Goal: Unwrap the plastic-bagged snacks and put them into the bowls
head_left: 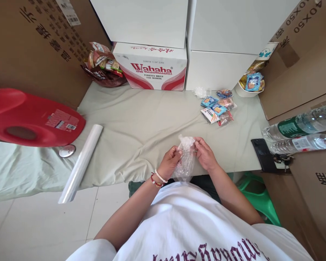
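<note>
My left hand [171,161], with a beaded bracelet at the wrist, pinches the left side of a clear, crumpled plastic bag [185,161]. On the bag's right edge, the thumb and fingers of my right hand [206,155] are closed. The bag hangs between both hands at the near edge of the cloth-covered table [141,119], bunched and whitish at its top. What the bag contains, if anything, I cannot make out. Beyond my right hand lies a small pile of wrapped snacks [218,108], with a crumpled clear-white bundle [200,92] behind it.
A roll of clear film [81,163] and a red jug [35,117] are at the left. A white-and-red carton [154,69] stands at the back, between a snack-filled brown bowl [105,78] and white bowl [248,90]. Bottles [301,145], a phone [263,155] and a green stool [256,195] are right.
</note>
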A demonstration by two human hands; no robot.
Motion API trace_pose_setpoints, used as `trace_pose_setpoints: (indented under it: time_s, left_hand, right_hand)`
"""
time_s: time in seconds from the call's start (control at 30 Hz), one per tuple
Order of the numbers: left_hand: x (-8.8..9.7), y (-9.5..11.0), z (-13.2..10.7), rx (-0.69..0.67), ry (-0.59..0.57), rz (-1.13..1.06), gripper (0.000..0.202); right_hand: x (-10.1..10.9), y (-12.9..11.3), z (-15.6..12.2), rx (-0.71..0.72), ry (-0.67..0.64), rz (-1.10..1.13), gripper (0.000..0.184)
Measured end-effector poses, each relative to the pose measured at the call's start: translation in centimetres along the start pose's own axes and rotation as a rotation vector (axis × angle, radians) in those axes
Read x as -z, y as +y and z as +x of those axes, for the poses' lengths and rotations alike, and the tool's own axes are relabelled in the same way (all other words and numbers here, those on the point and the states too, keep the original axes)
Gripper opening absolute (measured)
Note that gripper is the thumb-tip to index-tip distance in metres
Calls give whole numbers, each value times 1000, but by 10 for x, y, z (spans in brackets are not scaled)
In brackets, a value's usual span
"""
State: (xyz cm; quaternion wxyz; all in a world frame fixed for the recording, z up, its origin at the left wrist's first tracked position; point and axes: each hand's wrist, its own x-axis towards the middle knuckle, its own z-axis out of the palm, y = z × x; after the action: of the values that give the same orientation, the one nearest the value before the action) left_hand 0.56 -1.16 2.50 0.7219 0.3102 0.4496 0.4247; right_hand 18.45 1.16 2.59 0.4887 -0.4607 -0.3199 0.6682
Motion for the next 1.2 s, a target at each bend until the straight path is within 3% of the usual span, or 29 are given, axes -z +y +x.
trace_pose_setpoints:
  time_s: [0.1, 0.13, 0.27, 0.37, 0.53, 0.6, 0.67, 0.83, 0.93, 1.03, 1.2]
  left_hand:
    - [4, -1, -2, 7, 3, 76, 53]
    - [6, -1, -3, 11, 6, 87, 53]
    - [16, 3, -7, 26, 30, 150, 54]
    - [26, 5, -12, 26, 32, 206, 53]
    - [39, 6, -16, 15, 57, 241, 53]
    - [40, 6, -18, -24, 118, 271, 53]
    - [40, 5, -19, -88, 180, 340, 50]
    - [30, 2, -19, -264, 149, 598, 39]
    - [29, 2, -14, -335, 219, 599, 39]
    - [39, 5, -9, -297, 370, 457, 36]
    - [69, 9, -2, -183, 551, 337, 27]
  right_hand:
    - [7, -7, 1, 127, -110, -213, 70]
    - [7, -10, 3, 150, -158, -299, 71]
    - [1, -17, 11, 209, -219, -461, 26]
    - [-1, -21, 17, 232, -153, -369, 28]
    - [6, -20, 28, -41, 56, -41, 47]
    - [6, -17, 26, -79, 209, -18, 54]
    - [0, -13, 18, -89, 251, -104, 55]
    - [-32, 5, -4, -130, -117, -318, 55]
    - [-41, 13, 0, -139, -197, -278, 47]
    - [-35, 13, 10, -106, -64, -207, 39]
    - [-18, 1, 20, -105, 136, -107, 42]
